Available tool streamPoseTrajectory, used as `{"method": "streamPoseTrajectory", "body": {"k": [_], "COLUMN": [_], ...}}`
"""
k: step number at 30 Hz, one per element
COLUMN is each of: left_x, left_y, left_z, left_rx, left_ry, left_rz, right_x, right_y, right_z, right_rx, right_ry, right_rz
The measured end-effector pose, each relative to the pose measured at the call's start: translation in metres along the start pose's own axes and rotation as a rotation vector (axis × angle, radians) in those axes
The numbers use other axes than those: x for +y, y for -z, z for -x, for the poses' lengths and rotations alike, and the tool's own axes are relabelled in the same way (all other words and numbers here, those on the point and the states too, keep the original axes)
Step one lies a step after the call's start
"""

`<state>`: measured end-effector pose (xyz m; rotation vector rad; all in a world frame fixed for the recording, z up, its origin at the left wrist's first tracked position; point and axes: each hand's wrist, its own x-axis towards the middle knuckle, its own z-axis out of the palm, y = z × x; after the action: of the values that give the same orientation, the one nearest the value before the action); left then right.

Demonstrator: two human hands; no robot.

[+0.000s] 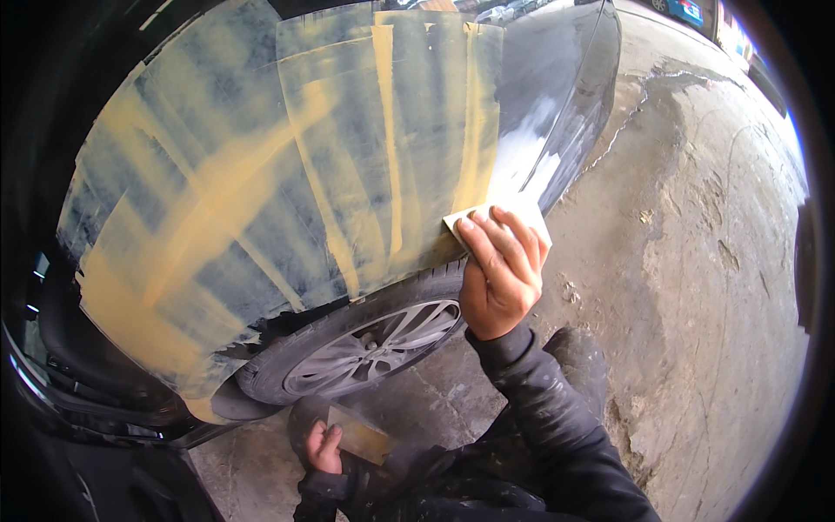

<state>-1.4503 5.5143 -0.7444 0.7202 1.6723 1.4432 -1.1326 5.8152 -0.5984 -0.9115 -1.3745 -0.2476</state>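
A dark car fender [252,165] is coated with broad streaks of yellow body filler. My right hand [502,277] grips a pale, flat filler spreader [454,219], its fingers pressed over the top. The spreader lies against the fender's right edge, just above the wheel arch; whether its whole edge touches is hidden by my hand. Low in the view, near my knee, my left hand [325,450] is closed on a flat rectangular plate [364,438] smeared with yellowish filler. The plate is held away from the car, below the wheel.
Below the fender is the tire [270,376] with its silver alloy wheel [378,348]. Black bumper with white patches [531,143] adjoins the coated area at right. Cracked, stained concrete floor [687,287] spreads to the right. A blue vehicle [685,10] stands far off.
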Motion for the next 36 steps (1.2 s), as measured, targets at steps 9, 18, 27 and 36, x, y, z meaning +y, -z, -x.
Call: {"method": "streamPoseTrajectory", "body": {"k": [9, 18, 27, 36], "left_x": [-0.008, -0.003, -0.008, -0.015], "left_y": [0.014, 0.006, 0.010, 0.009], "left_z": [0.000, 0.000, -0.001, -0.004], "left_rx": [-0.044, -0.020, -0.049, -0.027], "left_ry": [0.028, -0.030, -0.015, -0.043], "left_rz": [0.063, 0.068, 0.152, 0.152], "right_x": [-0.026, -0.013, 0.054, 0.068], "right_y": [-0.010, 0.032, 0.011, -0.013], "right_z": [0.039, -0.008, -0.147, -0.182], "right_rx": [0.061, 0.054, 0.132, 0.178], "right_ry": [-0.107, -0.106, 0.112, 0.241], "right_rz": [0.004, -0.060, -0.043, -0.032]}}
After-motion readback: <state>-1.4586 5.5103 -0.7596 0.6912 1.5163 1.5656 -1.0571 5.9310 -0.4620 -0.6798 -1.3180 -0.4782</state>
